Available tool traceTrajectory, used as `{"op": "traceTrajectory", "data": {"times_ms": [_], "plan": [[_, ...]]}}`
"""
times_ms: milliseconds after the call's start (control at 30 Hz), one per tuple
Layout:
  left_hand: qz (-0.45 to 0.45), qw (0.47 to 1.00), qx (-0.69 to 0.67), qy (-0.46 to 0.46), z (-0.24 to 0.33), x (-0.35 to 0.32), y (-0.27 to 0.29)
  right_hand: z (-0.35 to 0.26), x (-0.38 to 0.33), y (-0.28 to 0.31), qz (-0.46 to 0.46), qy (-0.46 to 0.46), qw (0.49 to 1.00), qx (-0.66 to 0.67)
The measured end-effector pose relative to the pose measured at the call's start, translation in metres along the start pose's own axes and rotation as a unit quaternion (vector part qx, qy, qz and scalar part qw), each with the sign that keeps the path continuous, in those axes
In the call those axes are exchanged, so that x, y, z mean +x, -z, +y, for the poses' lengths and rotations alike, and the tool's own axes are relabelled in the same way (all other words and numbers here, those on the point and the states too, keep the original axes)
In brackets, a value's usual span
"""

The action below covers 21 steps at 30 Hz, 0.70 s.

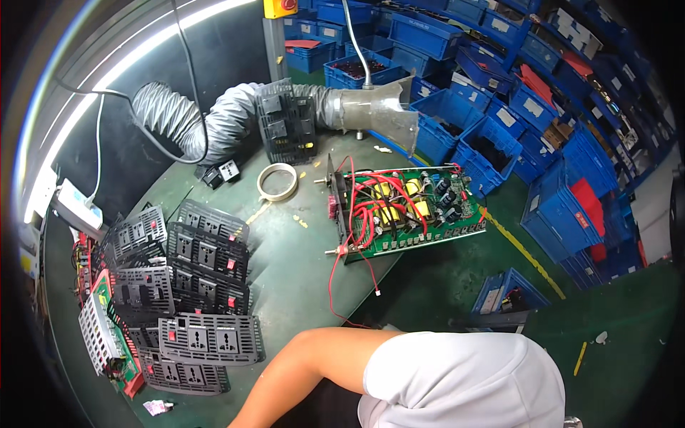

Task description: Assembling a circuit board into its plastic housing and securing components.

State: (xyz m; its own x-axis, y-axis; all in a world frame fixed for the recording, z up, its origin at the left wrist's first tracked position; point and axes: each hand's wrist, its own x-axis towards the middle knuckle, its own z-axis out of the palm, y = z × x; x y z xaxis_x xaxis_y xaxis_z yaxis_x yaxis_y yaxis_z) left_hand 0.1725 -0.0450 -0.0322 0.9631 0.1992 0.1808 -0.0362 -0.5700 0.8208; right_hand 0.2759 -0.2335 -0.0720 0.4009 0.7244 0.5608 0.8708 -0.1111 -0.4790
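Note:
Neither my left hand nor my right hand is in the picture. One of my arms (pixel 314 357), bare below a white short sleeve (pixel 464 378), bends at the elbow and runs out past the lower edge. Beyond that arm lies a green circuit board (pixel 457 217) with yellow transformers, thick red wires and an upright dark end plate. A thin red wire (pixel 330 285) with a small white connector hangs from its near side. Left of the arm, several black slotted panels (pixel 210 339) with power sockets and red switches lie overlapped in a pile.
A roll of tape (pixel 277 182) lies mid-table. Behind it, a silver flexible duct (pixel 221 125) ends in a clear hood (pixel 378 110), with another slotted panel (pixel 275 118) leaning on it. Another circuit board (pixel 118 335) stands at the left. Blue bins (pixel 492 146) fill the right background.

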Motion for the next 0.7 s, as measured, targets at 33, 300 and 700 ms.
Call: {"op": "traceTrajectory", "data": {"times_ms": [33,300,700], "plan": [[-0.018,0.999,-0.013,0.037,0.011,-0.001,-0.005,0.003,0.001,0.001,0.014,-0.019,1.0,0.008],[-0.12,0.969,0.12,0.18,0.086,0.004,0.003,-0.011,0.053,0.003,0.051,-0.025,0.995,0.085],[-0.011,0.979,0.101,0.175,0.029,0.064,0.055,0.036,0.12,0.044,-0.009,-0.12,0.963,0.242]]}}
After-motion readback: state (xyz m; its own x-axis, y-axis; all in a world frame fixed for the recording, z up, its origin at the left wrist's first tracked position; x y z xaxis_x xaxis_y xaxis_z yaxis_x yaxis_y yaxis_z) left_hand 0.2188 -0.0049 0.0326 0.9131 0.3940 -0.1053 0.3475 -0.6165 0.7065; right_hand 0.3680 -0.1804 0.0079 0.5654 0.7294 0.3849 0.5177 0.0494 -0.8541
